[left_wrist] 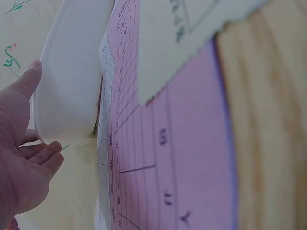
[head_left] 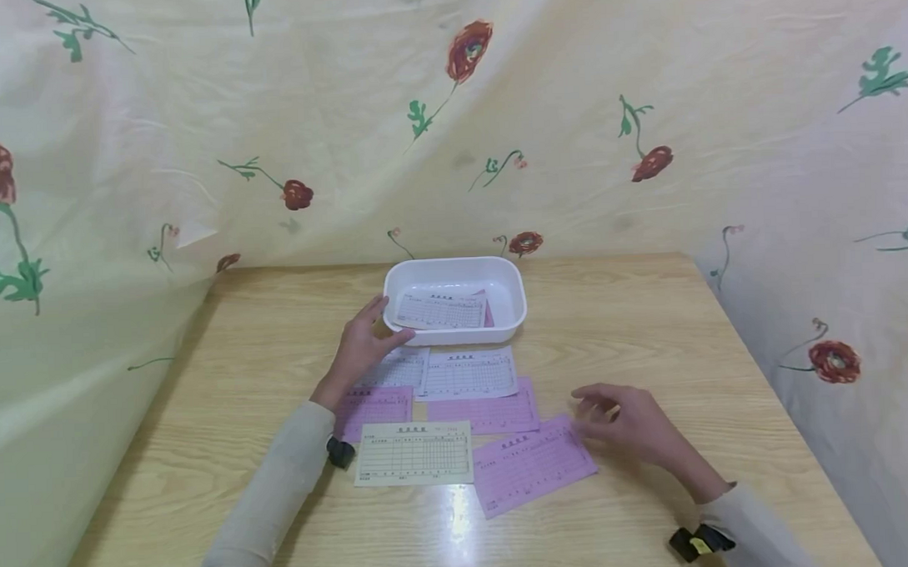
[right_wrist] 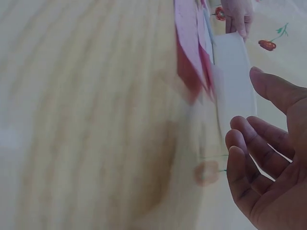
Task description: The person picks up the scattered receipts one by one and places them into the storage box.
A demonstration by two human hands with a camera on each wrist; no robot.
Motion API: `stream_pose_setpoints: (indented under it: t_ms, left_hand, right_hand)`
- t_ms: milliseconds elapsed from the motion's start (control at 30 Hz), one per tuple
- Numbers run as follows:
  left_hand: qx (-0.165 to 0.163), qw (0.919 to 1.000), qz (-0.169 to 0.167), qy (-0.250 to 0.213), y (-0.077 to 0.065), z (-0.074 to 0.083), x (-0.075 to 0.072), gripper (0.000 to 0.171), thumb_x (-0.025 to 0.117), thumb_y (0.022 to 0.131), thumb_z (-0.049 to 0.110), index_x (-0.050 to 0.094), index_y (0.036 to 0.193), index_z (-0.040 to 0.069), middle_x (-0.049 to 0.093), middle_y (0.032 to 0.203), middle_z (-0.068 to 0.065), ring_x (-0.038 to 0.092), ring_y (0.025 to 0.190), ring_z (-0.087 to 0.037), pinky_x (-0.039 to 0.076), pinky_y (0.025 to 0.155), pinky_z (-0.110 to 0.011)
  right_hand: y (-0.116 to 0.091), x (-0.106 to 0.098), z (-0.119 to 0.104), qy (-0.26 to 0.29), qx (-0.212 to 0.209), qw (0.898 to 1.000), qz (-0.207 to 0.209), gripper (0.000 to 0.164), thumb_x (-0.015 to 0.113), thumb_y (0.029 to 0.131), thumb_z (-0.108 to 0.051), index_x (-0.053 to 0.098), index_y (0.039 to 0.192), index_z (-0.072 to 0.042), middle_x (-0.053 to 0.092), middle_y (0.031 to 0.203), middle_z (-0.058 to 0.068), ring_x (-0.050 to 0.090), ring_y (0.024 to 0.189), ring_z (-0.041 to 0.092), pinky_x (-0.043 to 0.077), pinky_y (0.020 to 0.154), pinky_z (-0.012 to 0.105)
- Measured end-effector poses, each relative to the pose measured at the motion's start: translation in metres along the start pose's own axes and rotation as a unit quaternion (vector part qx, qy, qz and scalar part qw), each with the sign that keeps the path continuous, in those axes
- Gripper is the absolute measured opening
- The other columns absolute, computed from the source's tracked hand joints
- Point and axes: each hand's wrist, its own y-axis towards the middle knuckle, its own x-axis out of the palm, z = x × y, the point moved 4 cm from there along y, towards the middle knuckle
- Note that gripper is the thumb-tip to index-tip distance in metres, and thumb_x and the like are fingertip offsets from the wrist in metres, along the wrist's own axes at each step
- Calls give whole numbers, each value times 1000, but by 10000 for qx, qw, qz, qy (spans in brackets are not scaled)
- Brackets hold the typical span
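A white plastic tray (head_left: 456,338) stands at the back of the table with a white printed slip (head_left: 440,312) and a pink edge of another inside. My left hand (head_left: 360,347) holds its front left corner; the left wrist view shows the thumb along the rim and the fingers curled by the tray's side. Loosely bent, my right hand (head_left: 630,419) hovers at the right end of a tilted pink slip (head_left: 531,466), nothing between its fingers in the right wrist view. Left of that slip lies a pale yellow slip (head_left: 413,462).
Between the tray and the front slips lie a white slip (head_left: 468,375), a pink slip (head_left: 492,416) partly under it, another white slip (head_left: 397,369) and a pink one (head_left: 379,411) beside my left wrist. A flowered cloth (head_left: 343,112) hangs behind and along both sides of the wooden table (head_left: 613,311).
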Motion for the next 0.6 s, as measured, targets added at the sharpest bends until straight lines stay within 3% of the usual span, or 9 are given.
stream_pose_setpoints:
  t_ms: [267,600]
  left_hand:
    - [11,10000,3,-16,-1,-2,0,89,82,87,42,40,156,7,29,165,-21,26,153,-39,26,124,-56]
    - [36,10000,12,83,-1,0,-1,90,81,87,45,40,156,6,30,165,-21,27,153,-39,27,124,-55]
  right_hand:
    - [-3,12,9,56,169,9997,-146,56,90,77,-31,70,125,-8,72,98,-3,65,86,12,58,74,24]
    - [-2,21,12,-7,292,9992,-288,63,91,74,-37,70,127,-8,67,95,-6,58,82,14,52,69,23]
